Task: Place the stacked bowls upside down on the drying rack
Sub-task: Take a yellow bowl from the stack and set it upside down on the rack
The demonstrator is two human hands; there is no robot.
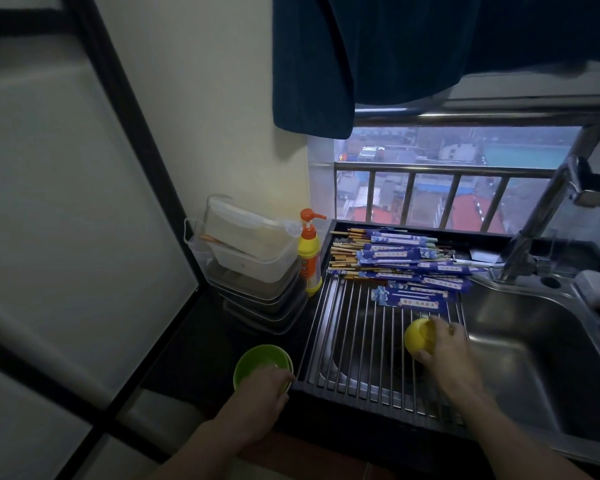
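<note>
Two hands are busy: the right hand grips a yellow bowl over the drying rack, near the rack's sink-side edge. Bare rack bars lie open to its left; chopstick packets crowd beyond. The left hand clasps green stacked bowls on the worktop, just beside the rack's edge.

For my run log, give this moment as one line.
right hand: yellow bowl over drying rack | left hand: green bowls, counter
</note>
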